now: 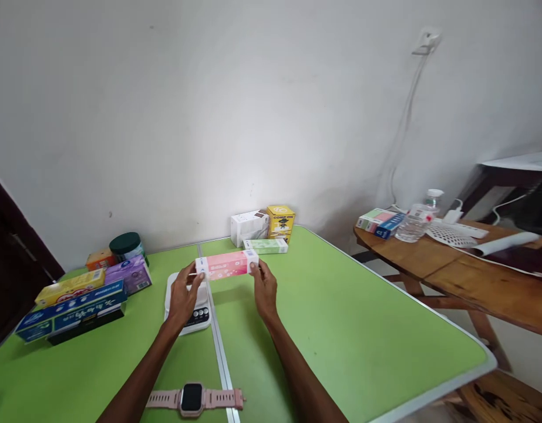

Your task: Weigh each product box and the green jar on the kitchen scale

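A long pink and white box (228,264) is held level above the green table, one end in each hand. My left hand (183,296) grips its left end, thumb in front. At the other end my right hand (265,288) pinches it in the same way. Under my left hand and partly hidden by it lies a white kitchen scale (202,314) with several round buttons. Behind the held box, a green and white box (266,246) rests on the table. A smartwatch with a pink strap (192,399) lies flat between my forearms.
Several boxes, including a blue one (77,311), a yellow one (70,288) and a purple one (128,274), stand left near a green-lidded jar (124,244). White (248,229) and yellow (280,222) boxes stand by the wall. Right, a wooden table (451,270) bears a plastic bottle (416,222).
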`<state>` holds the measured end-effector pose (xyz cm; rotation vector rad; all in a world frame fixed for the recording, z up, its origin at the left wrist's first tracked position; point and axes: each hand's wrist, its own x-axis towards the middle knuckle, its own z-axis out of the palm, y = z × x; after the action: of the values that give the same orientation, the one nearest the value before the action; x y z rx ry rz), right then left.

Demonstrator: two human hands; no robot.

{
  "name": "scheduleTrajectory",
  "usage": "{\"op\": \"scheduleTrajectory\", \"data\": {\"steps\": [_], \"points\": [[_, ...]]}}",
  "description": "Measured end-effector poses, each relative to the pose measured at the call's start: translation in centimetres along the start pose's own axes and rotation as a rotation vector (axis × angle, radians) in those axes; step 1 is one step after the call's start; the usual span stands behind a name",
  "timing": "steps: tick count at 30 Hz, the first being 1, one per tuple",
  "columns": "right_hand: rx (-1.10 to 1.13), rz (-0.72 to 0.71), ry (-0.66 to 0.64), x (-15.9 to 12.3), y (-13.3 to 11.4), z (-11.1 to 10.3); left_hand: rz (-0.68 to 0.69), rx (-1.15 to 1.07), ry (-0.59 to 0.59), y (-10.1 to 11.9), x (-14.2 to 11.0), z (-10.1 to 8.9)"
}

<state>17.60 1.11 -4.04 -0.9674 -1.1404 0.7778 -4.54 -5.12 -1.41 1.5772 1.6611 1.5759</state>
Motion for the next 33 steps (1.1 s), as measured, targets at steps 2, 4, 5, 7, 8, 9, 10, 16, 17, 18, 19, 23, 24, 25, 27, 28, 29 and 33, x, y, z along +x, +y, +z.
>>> {"op": "scheduleTrajectory", "data": {"steps": [2, 4, 5, 7, 8, 9, 10, 16, 17, 18, 19, 23, 24, 25, 27, 28, 29, 33], "points": [[-0.051, 0.01, 0.101, 2.1, 0.9, -2.3, -0.017, -0.066, -0.078, 1.2, 1.8, 3.8], [-0.108, 0.032, 0.205, 4.6, 2.3, -4.3, -0.055, -0.097, -0.136, 2.2, 3.7, 7.8], [-0.145, 0.041, 0.245, 5.9, 3.1, -5.2, -0.089, -0.088, -0.153, 2.6, 4.7, 9.8], [-0.232, 0.045, 0.291, 8.9, 4.8, -6.5, -0.152, -0.038, -0.168, 3.2, 6.7, 13.6], [-0.275, 0.042, 0.3, 10.4, 5.5, -7.0, -0.174, -0.011, -0.169, 3.5, 7.6, 15.2], [-0.314, 0.039, 0.303, 11.9, 6.2, -7.4, -0.187, 0.011, -0.17, 3.7, 8.5, 16.6], [-0.346, 0.038, 0.303, 13.3, 6.8, -7.6, -0.196, 0.029, -0.171, 3.8, 9.3, 17.9], [-0.457, 0.062, 0.271, 18.8, 9.3, -7.5, -0.282, 0.156, -0.179, 3.1, 12.4, 21.6], [-0.471, 0.064, 0.265, 19.0, 9.5, -7.4, -0.295, 0.176, -0.179, 2.9, 12.7, 21.8], [-0.485, 0.063, 0.261, 19.2, 9.7, -7.3, -0.307, 0.192, -0.18, 2.7, 12.9, 21.8], [-0.497, 0.06, 0.258, 19.2, 9.7, -7.2, -0.318, 0.204, -0.184, 2.6, 13.1, 21.8], [-0.534, 0.036, 0.249, 19.0, 9.7, -7.3, -0.37, 0.217, -0.208, 2.0, 13.6, 21.5], [-0.543, 0.034, 0.241, 19.0, 9.6, -7.2, -0.383, 0.218, -0.209, 1.9, 13.7, 21.5], [-0.554, 0.035, 0.229, 19.0, 9.5, -7.2, -0.396, 0.218, -0.209, 1.9, 13.8, 21.4], [-0.578, 0.042, 0.203, 19.1, 9.4, -7.0, -0.422, 0.22, -0.206, 1.9, 13.8, 21.2], [-0.592, 0.048, 0.191, 19.2, 9.3, -6.8, -0.433, 0.22, -0.206, 2.0, 13.8, 21.1], [-0.604, 0.053, 0.182, 19.4, 9.3, -6.7, -0.443, 0.22, -0.209, 2.1, 13.8, 21.0], [-0.639, 0.071, 0.182, 19.5, 9.7, -6.8, -0.47, 0.215, -0.231, 2.7, 13.3, 20.5]]}}
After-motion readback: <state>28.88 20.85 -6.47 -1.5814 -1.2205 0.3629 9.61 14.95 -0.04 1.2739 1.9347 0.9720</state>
